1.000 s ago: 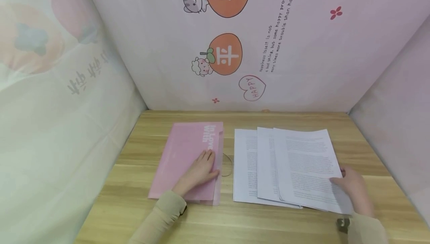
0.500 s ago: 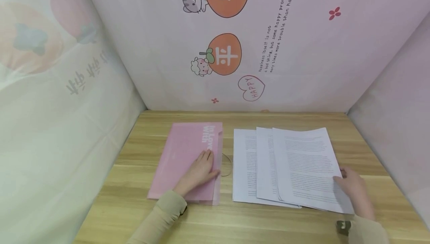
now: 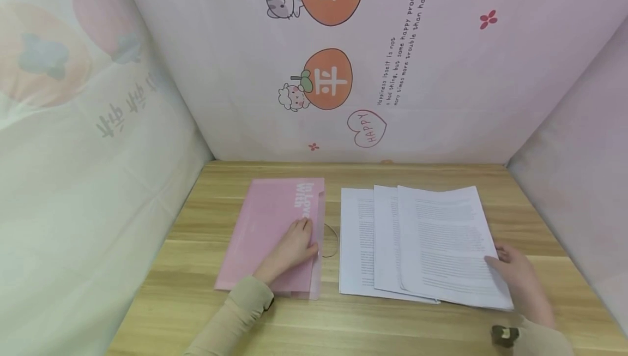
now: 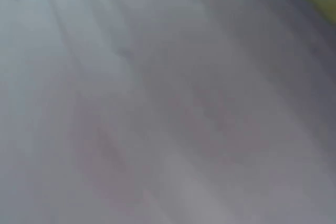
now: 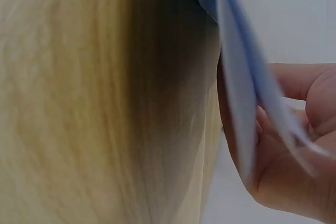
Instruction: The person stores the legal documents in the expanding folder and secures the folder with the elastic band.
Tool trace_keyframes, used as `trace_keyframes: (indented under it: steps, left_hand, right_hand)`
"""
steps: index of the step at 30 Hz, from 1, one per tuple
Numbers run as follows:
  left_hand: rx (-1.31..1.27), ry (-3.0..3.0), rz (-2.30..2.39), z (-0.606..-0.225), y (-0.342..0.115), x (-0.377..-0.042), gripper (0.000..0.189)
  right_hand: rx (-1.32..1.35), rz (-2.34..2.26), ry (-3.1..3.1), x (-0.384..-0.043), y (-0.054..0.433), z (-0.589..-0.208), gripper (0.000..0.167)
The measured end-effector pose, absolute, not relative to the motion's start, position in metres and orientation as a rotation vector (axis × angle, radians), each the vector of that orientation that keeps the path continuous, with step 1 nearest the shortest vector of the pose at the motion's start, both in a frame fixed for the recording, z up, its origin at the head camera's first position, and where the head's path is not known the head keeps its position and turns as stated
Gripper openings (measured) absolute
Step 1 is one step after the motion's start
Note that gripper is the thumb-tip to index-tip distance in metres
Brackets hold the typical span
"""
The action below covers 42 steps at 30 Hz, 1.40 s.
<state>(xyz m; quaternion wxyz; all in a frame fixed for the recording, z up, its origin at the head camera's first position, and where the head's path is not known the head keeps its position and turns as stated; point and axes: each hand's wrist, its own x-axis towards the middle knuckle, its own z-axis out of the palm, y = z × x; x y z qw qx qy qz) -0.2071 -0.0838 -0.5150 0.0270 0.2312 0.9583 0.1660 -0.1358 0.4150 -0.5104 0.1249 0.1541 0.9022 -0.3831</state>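
Rightmost papers (image 3: 444, 244) in right hand (image 3: 521, 279): long axis near-to-far, far end leftward.

pink folder (image 3: 265, 228) w/ wht lettering (image 3: 301, 198), wht sheets (image 3: 417, 247) w/ gray print (image 3: 448, 236), lt brn wood-grain table (image 3: 382, 329), beige sleeves (image 3: 240, 307)

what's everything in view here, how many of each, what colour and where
table: one, wood-toned, under everything
fabric walls: three visible, whitish, left, back and right; back and left carry printed pictures
folder: one, translucent pink with white lettering, left half of table
cord: one visible, brownish, curving out from folder's right edge
printed papers: three overlapping layers visible, sheet count unclear, white, right of folder
sleeves: two, beige, on both arms
wrist devices: two, dark, at the wrists
left hand: one, bare, resting on folder
right hand: one, bare, pinching papers' right edge
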Motion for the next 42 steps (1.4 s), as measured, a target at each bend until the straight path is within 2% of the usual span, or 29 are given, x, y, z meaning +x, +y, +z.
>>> trace_keyframes:
  steps: [4, 14, 17, 19, 21, 24, 34, 42]
  left_hand:
    - [0.699, 2.943, 0.527, -0.511, -0.085, -0.208, 0.07]
    - [0.74, 2.971, 0.515, -0.501, -0.086, -0.208, 0.06]
    - [0.766, 2.987, 0.502, -0.5, -0.087, -0.208, 0.051]
    - [0.783, 2.991, 0.477, -0.499, -0.087, -0.209, 0.04]
    - [0.803, 3.0, 0.45, -0.499, -0.087, -0.21, 0.028]
    - [0.821, 3.006, 0.43, -0.498, -0.087, -0.21, 0.019]
    - [0.834, 3.044, 0.371, -0.492, -0.089, -0.209, 0.017]
    - [0.75, 3.058, 0.386, -0.489, -0.092, -0.206, 0.018]
  right_hand:
    - [0.351, -1.271, 2.582, -0.128, 0.414, -0.506, 0.069]
    - [0.482, -1.529, 2.401, -0.13, 0.418, -0.51, 0.079]
    - [0.482, -1.597, 2.351, -0.128, 0.419, -0.512, 0.08]
    - [0.472, -1.675, 2.306, -0.127, 0.418, -0.514, 0.068]
    - [0.46, -1.769, 2.244, -0.125, 0.417, -0.515, 0.048]
    - [0.457, -1.861, 2.175, -0.124, 0.415, -0.515, 0.026]
    - [0.439, -1.911, 2.164, -0.126, 0.409, -0.513, 0.025]
    - [0.355, -2.005, 2.137, -0.131, 0.404, -0.509, 0.026]
